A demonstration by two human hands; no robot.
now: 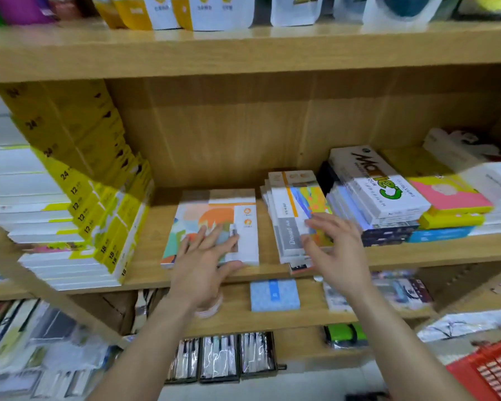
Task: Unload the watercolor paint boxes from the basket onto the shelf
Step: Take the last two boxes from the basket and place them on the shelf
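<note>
Boxes stacked yellow (104, 198) at nine o'clock fill the shelf's (417, 250) left end. Next along, our left hand (203, 256) lies flat on a paint box (214, 224), fingers spread, thumb against its front edge; pressing, not gripping. At one o'clock our right hand (333, 244) hovers loose and empty over the leaning stack (295, 215) beside it, fingertips about touching the top box. Farther right, mixed boxes (382, 195). Red basket (492, 369) sits at five o'clock, contents unclear. We judge this the placing step: box set down, being squared. Next move: let go and reach down-right to the basket.
</note>
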